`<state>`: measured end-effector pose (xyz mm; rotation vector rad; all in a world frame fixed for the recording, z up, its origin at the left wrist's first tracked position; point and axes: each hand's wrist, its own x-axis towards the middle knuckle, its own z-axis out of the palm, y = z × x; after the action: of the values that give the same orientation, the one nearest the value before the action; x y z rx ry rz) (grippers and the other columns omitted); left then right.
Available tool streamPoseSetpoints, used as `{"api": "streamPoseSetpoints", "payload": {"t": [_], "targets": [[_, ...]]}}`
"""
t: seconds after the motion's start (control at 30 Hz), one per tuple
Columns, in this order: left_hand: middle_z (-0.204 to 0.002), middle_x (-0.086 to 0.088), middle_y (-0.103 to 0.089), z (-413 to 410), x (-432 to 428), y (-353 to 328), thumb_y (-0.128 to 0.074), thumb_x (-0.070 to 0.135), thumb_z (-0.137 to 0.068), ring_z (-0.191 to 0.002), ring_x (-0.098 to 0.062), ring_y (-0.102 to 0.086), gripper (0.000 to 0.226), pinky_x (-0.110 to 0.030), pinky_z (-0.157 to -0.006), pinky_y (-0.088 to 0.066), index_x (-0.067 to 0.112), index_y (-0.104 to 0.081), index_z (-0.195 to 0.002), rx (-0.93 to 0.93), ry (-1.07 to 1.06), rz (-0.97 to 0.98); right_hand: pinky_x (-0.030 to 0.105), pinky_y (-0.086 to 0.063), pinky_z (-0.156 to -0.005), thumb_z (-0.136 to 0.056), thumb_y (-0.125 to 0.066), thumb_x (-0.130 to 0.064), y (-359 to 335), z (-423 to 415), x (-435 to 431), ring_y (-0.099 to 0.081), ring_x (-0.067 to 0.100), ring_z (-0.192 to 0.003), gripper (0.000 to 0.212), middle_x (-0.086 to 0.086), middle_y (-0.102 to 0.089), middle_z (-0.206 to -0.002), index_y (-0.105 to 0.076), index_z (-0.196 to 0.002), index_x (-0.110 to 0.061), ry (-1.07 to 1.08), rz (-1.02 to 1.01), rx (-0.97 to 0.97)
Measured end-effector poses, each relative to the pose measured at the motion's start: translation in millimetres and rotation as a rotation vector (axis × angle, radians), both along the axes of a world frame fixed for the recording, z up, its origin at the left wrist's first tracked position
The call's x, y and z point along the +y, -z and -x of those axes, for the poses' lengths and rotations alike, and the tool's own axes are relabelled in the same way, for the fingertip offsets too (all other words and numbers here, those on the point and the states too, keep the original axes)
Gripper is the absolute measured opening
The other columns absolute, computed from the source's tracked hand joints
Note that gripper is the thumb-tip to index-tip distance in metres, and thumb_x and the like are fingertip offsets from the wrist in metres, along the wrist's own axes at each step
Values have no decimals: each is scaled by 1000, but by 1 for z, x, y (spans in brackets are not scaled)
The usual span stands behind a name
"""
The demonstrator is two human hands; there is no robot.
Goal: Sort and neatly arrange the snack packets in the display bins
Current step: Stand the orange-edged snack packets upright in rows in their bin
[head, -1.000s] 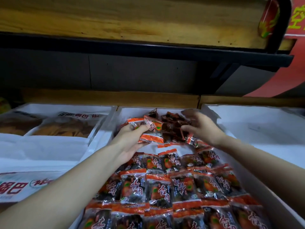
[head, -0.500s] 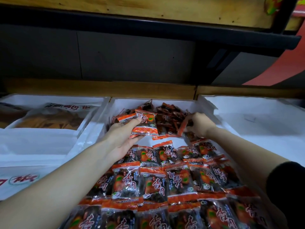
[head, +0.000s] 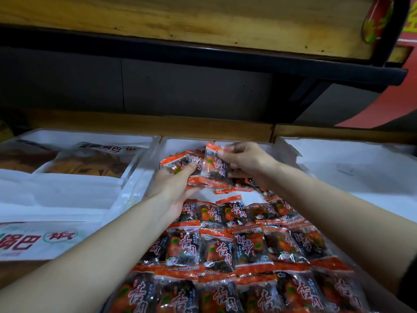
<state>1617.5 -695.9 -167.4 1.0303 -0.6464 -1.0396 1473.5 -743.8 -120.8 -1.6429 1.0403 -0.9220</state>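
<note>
Left hand (head: 173, 185) grips packets (head: 178, 162); right hand (head: 247, 161) pinches one packet (head: 213, 164).

A: Your left forearm (head: 101, 251) is bare along all of its visible length, right down to your left hand (head: 173, 184).
B: The same goes for your right forearm (head: 338, 211), which is bare from your right hand (head: 246, 161) back toward the elbow.
A: Your sleeve (head: 412, 274) starts there, at the right edge of the view.
B: Yes, it's a dark one, black or nearly so. Only a sliver of it shows, so its fabric and cut cannot be told.
A: Both your hands are bare too.
</note>
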Motion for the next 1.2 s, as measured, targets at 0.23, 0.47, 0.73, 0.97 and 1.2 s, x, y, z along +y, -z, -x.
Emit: {"api": "streamPoseSetpoints", "payload": {"t": [0.23,0.47,0.73,0.97,1.2], "targets": [[-112,-18,-68,4,25,-10,-59,24,-94,-96,-32,-69,27,-47,-72,-58,7,-59,-115,96,207,-36,31,-57,-69,-92,-59,-17,8,-6,8,-65,17,-73,12,6,-66,-80,-58,-80,-14,-7,156,217],[-84,-7,-76,7,34,-3,-70,-1,-80,-81,-24,-73,24,-43,-70,-61,10,-61,-100,-56,269,58,23,-50,-58,-87,-67,-21,14,-13,14,-58,12,-63,10,4,-63,-76,-63,-84,-12,42,285,185],[-100,-10,-72,1,24,4,-75,-7,-72,-94,-25,-70,43,-46,-84,-56,14,-57,-104,-56,168,100,13,-45,-52,-87,-66,-18,9,-13,21,-58,0,-57,8,-1,-64,-72,-63,-80,-16,-82,379,102],[-102,-10,-74,-1,25,2,-75,5,-73,-99,-24,-70,45,-39,-76,-60,11,-59,-115,9,257,156,19,-45,-49,-85,-69,-18,15,-24,20,-58,10,-58,11,4,-62,-70,-62,-77,-14,27,402,-53],[-102,-12,-72,-5,27,2,-75,-1,-73,-98,-26,-69,48,-43,-77,-59,8,-55,-116,-7,152,123,21,-50,-61,-90,-62,-23,12,-29,21,-59,13,-70,13,8,-62,-84,-61,-91,-10,-75,303,-84]]}}
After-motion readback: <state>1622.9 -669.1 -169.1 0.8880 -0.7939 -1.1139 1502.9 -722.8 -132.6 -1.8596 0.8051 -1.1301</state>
